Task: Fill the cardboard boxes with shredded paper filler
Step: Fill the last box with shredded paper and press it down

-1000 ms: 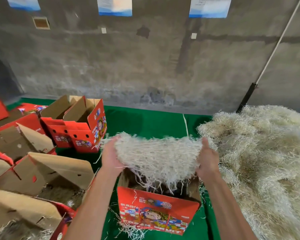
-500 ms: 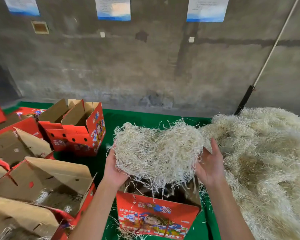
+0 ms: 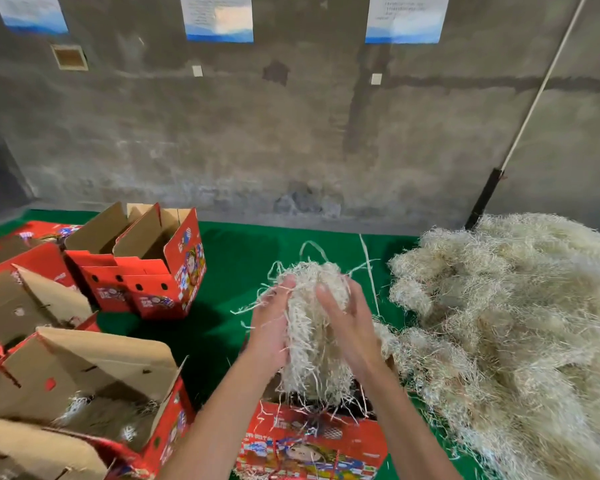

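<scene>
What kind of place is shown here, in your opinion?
Probably a packing area in a warehouse or workshop: open red printed boxes stand on green cloth, a big heap of shredded paper filler lies beside them, and behind is a bare concrete wall.

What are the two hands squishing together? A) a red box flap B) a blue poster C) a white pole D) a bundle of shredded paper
D: the left hand and the right hand press in from both sides on a bundle of shredded paper, held just above the open red box.
</scene>
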`<state>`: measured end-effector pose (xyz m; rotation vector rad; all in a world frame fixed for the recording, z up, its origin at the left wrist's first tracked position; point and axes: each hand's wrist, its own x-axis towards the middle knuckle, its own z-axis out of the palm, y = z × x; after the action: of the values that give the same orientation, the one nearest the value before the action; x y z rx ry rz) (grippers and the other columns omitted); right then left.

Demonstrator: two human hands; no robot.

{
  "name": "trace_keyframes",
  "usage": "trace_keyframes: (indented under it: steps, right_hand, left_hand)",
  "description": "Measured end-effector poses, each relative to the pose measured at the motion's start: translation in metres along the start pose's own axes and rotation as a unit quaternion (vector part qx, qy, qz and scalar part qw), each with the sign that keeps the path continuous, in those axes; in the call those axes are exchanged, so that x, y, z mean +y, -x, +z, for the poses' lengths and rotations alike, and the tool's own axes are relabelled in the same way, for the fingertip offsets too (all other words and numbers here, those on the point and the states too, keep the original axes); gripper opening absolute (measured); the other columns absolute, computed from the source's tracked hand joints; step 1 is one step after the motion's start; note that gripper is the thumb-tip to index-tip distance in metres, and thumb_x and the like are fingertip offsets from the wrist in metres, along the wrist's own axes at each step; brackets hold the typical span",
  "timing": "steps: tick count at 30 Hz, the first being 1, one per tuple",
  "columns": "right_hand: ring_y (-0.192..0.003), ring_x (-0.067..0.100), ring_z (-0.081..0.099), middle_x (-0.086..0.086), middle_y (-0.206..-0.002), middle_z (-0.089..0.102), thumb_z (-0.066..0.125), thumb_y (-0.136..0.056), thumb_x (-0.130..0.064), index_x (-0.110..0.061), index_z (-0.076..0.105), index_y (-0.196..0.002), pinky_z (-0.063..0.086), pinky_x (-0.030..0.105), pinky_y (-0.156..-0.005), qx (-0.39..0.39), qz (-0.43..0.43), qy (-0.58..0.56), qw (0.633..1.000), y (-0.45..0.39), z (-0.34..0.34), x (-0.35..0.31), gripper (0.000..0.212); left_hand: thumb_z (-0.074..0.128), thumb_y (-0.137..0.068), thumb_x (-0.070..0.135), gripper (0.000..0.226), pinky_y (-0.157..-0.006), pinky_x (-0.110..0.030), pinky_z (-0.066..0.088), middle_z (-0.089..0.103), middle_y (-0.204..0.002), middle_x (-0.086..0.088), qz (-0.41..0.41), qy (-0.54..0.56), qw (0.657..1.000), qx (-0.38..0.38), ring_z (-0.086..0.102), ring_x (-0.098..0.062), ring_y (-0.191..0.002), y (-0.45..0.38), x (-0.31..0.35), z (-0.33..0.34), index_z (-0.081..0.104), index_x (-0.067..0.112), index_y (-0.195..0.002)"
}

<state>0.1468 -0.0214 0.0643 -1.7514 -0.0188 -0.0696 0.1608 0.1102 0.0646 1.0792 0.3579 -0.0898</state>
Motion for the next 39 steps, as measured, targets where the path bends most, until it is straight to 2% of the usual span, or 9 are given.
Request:
trace_keyframes:
  steps: [5,11,15,20,26,29,31,36,39]
  right_hand:
    - [-0.066,-0.005,0.052,-0.023,-0.081,0.056,0.051,-0.094,-0.068,-0.031,0.046,-0.088,0.044,0.020,-0.067,0.096,-0.126,0.141,0.977,-0.013,0.009,-0.001,0.037]
    - [-0.043,0.009,0.033,-0.006,-0.056,0.044,0.047,-0.101,-0.053,-0.014,0.051,-0.073,0.029,0.022,-0.036,0.156,-0.105,0.035,0.982,-0.027,-0.031,0.007,0.049]
    - [-0.037,0.010,0.026,-0.011,-0.045,0.035,0.046,-0.101,-0.055,-0.019,0.042,-0.065,0.025,0.020,-0.037,0.203,-0.052,-0.054,0.976,-0.034,-0.078,0.000,0.051]
    - [-0.059,0.038,0.060,0.020,-0.064,0.060,0.024,-0.104,-0.061,-0.019,0.064,-0.107,0.052,0.032,-0.073,0.033,0.067,-0.154,0.985,-0.031,-0.067,-0.011,0.058]
    - [-0.072,0.015,0.056,0.002,-0.086,0.064,0.050,-0.103,-0.043,-0.027,0.067,-0.110,0.047,0.016,-0.063,-0.043,-0.067,-0.049,0.996,-0.021,-0.034,-0.002,0.024]
    - [-0.053,0.012,0.038,-0.005,-0.063,0.047,0.050,-0.102,-0.045,-0.028,0.065,-0.108,0.037,0.022,-0.048,-0.027,-0.081,-0.019,0.996,-0.020,-0.019,0.002,0.023]
    - [-0.045,0.009,0.033,-0.011,-0.053,0.042,0.053,-0.100,-0.047,-0.016,0.064,-0.098,0.032,0.021,-0.042,-0.010,-0.066,-0.035,0.997,-0.021,-0.017,0.004,0.032]
    - [-0.044,0.013,0.031,-0.003,-0.052,0.046,0.055,-0.094,-0.059,-0.004,0.055,-0.086,0.036,0.030,-0.038,0.085,-0.059,-0.038,0.994,-0.028,-0.073,0.013,0.055]
    - [-0.060,0.037,0.061,0.038,-0.105,0.059,0.055,-0.098,-0.053,-0.002,0.060,-0.106,0.056,0.052,-0.059,0.096,-0.053,-0.028,0.994,-0.029,-0.094,0.019,0.052]
  left_hand:
    - [0.071,-0.064,0.078,0.113,-0.112,-0.053,0.037,0.036,-0.154,-0.009,0.032,-0.031,0.993,0.105,0.044,-0.031,-0.134,-0.003,-0.016,0.021,0.027,0.021,-0.152]
    - [0.072,-0.080,0.062,0.044,-0.063,-0.034,0.043,0.056,-0.052,0.015,0.077,-0.025,0.986,0.148,0.044,-0.014,-0.062,-0.012,0.014,-0.011,0.043,0.028,-0.080]
    - [0.078,-0.080,0.049,0.034,-0.093,-0.046,0.051,0.067,-0.098,0.006,0.066,0.011,0.989,0.136,0.059,-0.017,-0.095,-0.020,0.043,-0.048,0.063,0.036,-0.107]
    - [0.065,-0.083,0.066,0.014,-0.072,-0.028,0.044,0.067,-0.082,0.027,0.098,-0.212,0.972,-0.008,0.059,-0.009,-0.087,-0.008,0.030,-0.026,0.066,0.053,-0.088]
    - [0.059,-0.053,0.098,0.103,-0.110,-0.046,0.039,0.064,-0.126,0.022,0.066,-0.319,0.945,-0.021,0.057,0.000,-0.119,-0.005,0.004,0.002,0.045,0.045,-0.141]
    - [0.051,-0.058,0.099,0.105,-0.086,-0.035,0.052,0.072,-0.112,0.003,0.080,-0.361,0.929,-0.004,0.067,-0.008,-0.100,-0.005,-0.004,0.009,0.048,0.034,-0.141]
    - [0.057,-0.068,0.089,0.083,-0.071,-0.036,0.051,0.074,-0.084,0.002,0.092,-0.318,0.943,-0.041,0.069,-0.011,-0.075,-0.006,-0.002,0.002,0.059,0.034,-0.129]
    - [0.086,-0.059,0.057,0.093,-0.101,-0.053,0.046,0.059,-0.124,-0.010,0.074,-0.069,0.994,0.031,0.059,-0.030,-0.112,-0.018,0.038,-0.046,0.044,0.018,-0.132]
    - [0.093,-0.045,0.055,0.106,-0.084,-0.043,0.053,0.063,-0.120,-0.015,0.069,-0.049,0.996,0.013,0.064,-0.033,-0.106,-0.022,0.046,-0.070,0.050,0.012,-0.131]
